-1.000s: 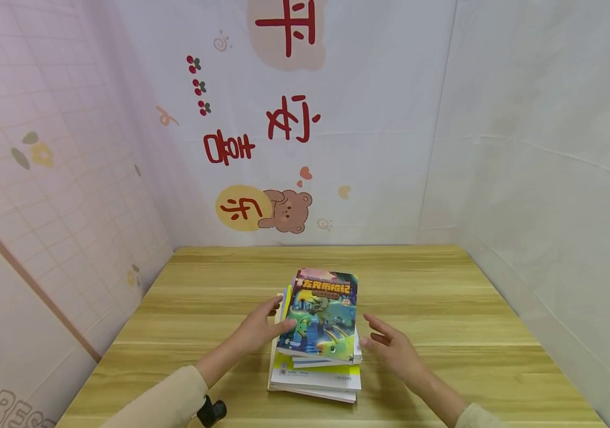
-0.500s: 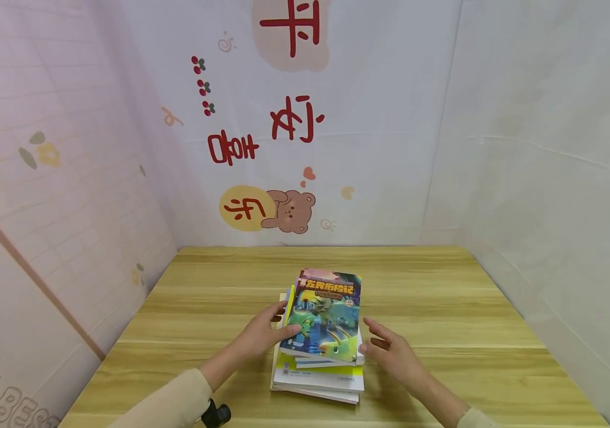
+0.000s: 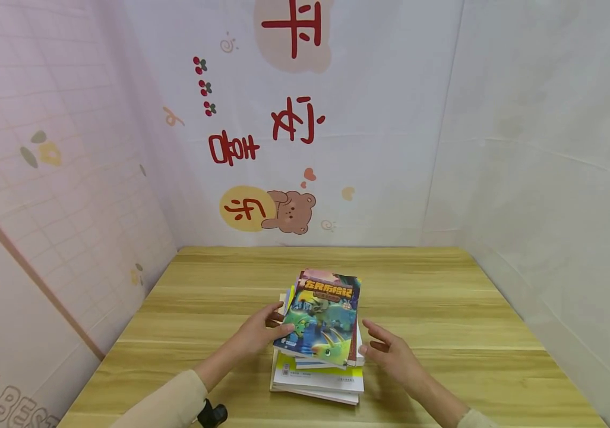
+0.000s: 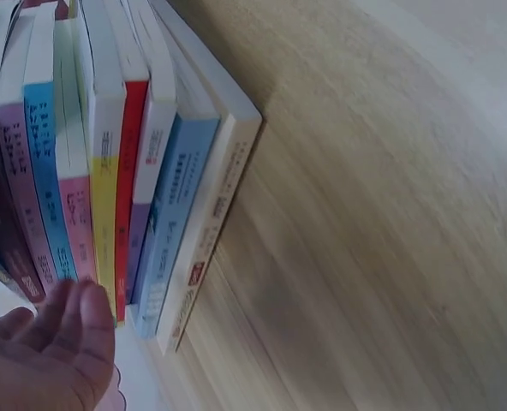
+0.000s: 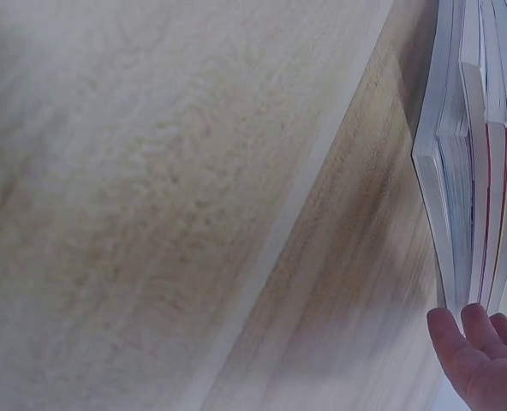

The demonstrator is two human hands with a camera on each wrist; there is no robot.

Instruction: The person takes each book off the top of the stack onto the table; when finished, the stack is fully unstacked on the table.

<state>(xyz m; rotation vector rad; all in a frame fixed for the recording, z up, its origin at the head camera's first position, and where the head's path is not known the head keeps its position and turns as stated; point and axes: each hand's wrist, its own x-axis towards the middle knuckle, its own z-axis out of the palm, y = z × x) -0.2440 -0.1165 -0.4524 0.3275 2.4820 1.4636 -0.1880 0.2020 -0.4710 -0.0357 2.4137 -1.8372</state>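
Books are stacked crookedly on the table. The top book (image 3: pixel 321 318) has a colourful dinosaur cover and sits turned askew, baring a dark red edge of the book beneath at its right. My left hand (image 3: pixel 259 330) holds the top book at its lower left, thumb on the cover and fingers bent by the spine side. In the left wrist view the left hand (image 4: pixel 56 351) appears close by the coloured spines (image 4: pixel 108 214). My right hand (image 3: pixel 398 359) is at the right side of the stack, fingers relaxed, thumb tip by the page edges (image 5: pixel 468 180).
The wooden table (image 3: pixel 203 285) extends around the stack. A white printed backdrop (image 3: pixel 379 119) rises behind it, with further white sheets (image 3: pixel 550 178) along both sides. A small black object (image 3: pixel 212 413) shows by the left sleeve (image 3: pixel 171 398).
The top book has slid a little left and twisted on the stack along with my left hand, baring the book below. The right hand has come up closer to the stack's right side.
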